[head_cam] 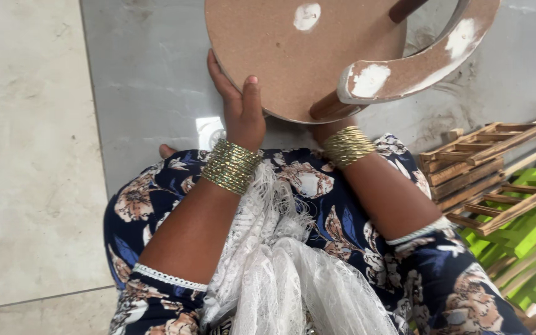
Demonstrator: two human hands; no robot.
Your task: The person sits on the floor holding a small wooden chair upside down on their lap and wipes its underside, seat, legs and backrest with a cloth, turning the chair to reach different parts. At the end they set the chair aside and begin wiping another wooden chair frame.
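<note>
Left hand point(238, 102) grips the round fibreboard seat point(293, 59) at its near rim; right hand point(330, 129) (mostly hidden beneath, grip indeterminable) lies under a wooden leg point(330, 107).

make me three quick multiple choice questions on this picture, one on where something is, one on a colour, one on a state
1. Where does the left hand rest?
A. on the edge of the round brown board
B. on the green wooden frames
C. flat on the floor

2. What colour are the bangles on both wrists?
A. red
B. gold
C. black

3. What state is the curved wooden piece in?
A. freshly painted green
B. wrapped in cloth
C. bare brown with white filler patches

Answers:
1. A, the thumb lies on the board's face and the fingers wrap its rim.
2. B, both stacks shine gold.
3. C, white patches show at its end and along its curve.

The right hand is mostly hidden under the board.
</note>
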